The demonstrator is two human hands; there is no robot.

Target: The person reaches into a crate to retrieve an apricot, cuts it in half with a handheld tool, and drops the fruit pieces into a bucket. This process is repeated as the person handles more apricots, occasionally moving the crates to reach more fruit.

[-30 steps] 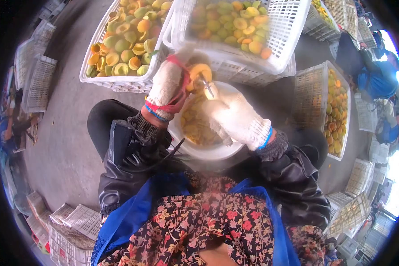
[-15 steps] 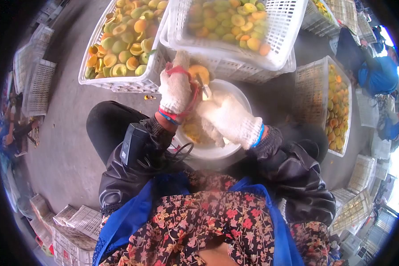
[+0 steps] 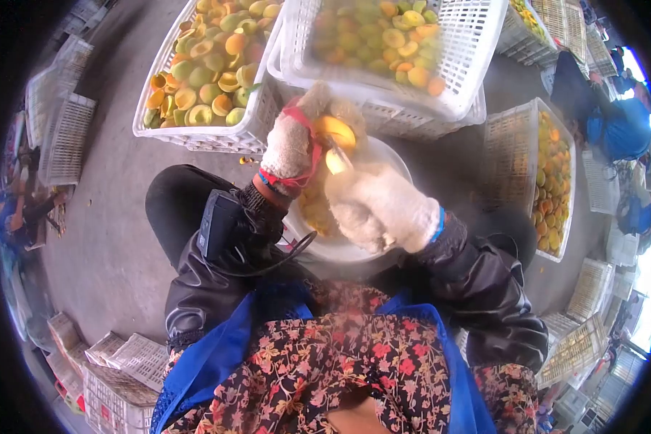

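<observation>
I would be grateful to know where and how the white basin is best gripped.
The white basin is probably best gripped by its rim, from left and right at once: it is round and open-topped, though the right hand hides part of its edge.

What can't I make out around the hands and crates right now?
All in the head view:
- Metal tool: lower end covered by the right hand.
- Bowl: yellow contents partly hidden by right hand.
- Centre crate: fruit at left blurred by haze.
- Left fruit crate: far end cut off by top edge.
</observation>
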